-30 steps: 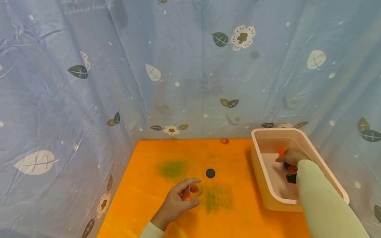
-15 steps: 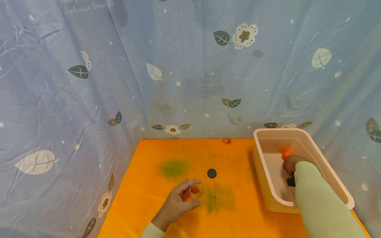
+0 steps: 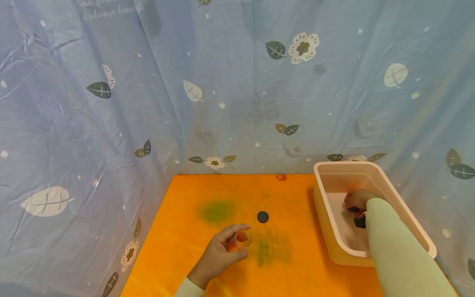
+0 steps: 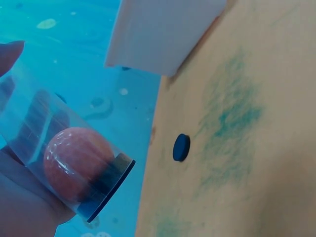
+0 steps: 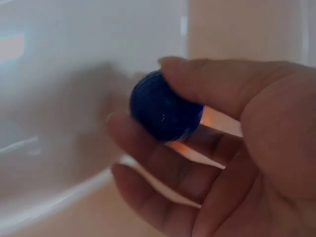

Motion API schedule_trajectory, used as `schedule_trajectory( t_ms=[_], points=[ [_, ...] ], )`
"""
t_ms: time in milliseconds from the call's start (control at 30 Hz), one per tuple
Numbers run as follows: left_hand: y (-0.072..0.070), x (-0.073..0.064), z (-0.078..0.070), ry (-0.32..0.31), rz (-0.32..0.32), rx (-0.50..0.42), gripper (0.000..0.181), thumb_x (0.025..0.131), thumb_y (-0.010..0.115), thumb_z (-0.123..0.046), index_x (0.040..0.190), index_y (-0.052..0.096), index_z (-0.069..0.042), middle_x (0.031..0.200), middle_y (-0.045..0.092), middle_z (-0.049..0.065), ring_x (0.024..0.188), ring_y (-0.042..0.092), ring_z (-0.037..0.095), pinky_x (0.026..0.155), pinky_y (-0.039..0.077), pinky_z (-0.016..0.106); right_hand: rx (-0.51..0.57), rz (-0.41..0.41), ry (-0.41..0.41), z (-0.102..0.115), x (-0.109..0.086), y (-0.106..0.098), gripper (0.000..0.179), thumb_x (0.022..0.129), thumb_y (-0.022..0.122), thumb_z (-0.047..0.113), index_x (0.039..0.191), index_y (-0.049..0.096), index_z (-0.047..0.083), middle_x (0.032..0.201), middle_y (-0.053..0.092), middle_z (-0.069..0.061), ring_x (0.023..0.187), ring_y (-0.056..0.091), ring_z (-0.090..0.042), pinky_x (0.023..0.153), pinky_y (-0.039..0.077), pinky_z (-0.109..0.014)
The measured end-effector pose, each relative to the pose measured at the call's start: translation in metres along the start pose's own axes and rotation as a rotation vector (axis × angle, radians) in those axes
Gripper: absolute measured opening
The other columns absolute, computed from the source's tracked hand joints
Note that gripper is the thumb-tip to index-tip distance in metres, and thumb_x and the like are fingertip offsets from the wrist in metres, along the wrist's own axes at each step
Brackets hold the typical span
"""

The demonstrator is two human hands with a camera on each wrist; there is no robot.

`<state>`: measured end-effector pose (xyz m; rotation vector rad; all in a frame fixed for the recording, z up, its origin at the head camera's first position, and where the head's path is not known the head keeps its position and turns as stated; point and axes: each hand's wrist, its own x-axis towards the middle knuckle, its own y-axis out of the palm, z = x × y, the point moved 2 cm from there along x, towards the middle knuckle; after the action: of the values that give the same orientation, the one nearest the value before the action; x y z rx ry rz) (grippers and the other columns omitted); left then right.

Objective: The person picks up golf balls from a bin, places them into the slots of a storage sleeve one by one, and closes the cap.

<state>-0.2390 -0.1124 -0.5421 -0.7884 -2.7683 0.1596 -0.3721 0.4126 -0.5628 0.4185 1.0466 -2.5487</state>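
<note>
My left hand (image 3: 219, 253) holds a clear plastic tube (image 4: 34, 116) above the orange table. A reddish-orange ball (image 4: 74, 158) sits inside it, against the black cap (image 4: 111, 185) at its lower end. Reaching into the pale bin (image 3: 343, 163), my right hand (image 3: 359, 199) pinches a blue ball (image 5: 165, 111) between thumb and fingers. Close below that hand in the bin lies a black object (image 3: 360, 221), partly covered by the sleeve. An orange glow shows behind the right hand, but its source is mostly hidden.
On the table, to the right of the left hand and a little beyond it, lies a round black cap (image 3: 262, 217). The bin stands at the table's right side. A blue patterned curtain (image 3: 237, 103) encloses the back and sides.
The right hand has shifted slightly left inside the bin; the orange ball seen beyond it half a second ago is now mostly covered. The left hand and tube stay almost still.
</note>
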Motion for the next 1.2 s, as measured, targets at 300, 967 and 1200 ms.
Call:
schedule_trajectory(
  t_ms=[300, 967, 1200],
  points=[
    [0.003, -0.001, -0.002, -0.044, -0.006, -0.024, 0.055, 0.101, 0.079, -0.009, 0.152, 0.063, -0.021, 0.121, 0.062, 0.020, 0.079, 0.043, 0.020, 0.075, 0.041, 0.031, 0.296, -0.191, -0.053, 0.018, -0.006, -0.014, 0.035, 0.102, 0.068, -0.005, 0.127, 0.050, -0.022, 0.099, 0.067, -0.016, 0.074, 0.069, -0.028, 0.068, 0.063, -0.041],
    [0.005, -0.002, 0.000, -0.019, 0.010, -0.032, 0.054, 0.102, 0.076, -0.007, 0.153, 0.062, -0.020, 0.121, 0.059, 0.025, 0.072, 0.038, 0.015, 0.070, 0.038, 0.030, 0.295, -0.464, -0.255, 0.085, -0.032, -0.029, 0.053, 0.111, 0.069, 0.029, 0.151, 0.052, -0.002, 0.137, 0.061, -0.027, 0.105, 0.073, -0.020, 0.089, 0.058, -0.025],
    [0.008, -0.001, -0.001, 0.007, 0.015, -0.040, 0.055, 0.101, 0.076, -0.005, 0.153, 0.062, -0.016, 0.121, 0.059, 0.028, 0.071, 0.036, 0.017, 0.070, 0.036, 0.031, 0.357, -0.516, -0.375, 0.116, -0.042, -0.030, 0.051, 0.109, 0.072, 0.020, 0.150, 0.055, -0.004, 0.140, 0.051, -0.026, 0.098, 0.074, -0.015, 0.085, 0.057, -0.020]
  ],
)
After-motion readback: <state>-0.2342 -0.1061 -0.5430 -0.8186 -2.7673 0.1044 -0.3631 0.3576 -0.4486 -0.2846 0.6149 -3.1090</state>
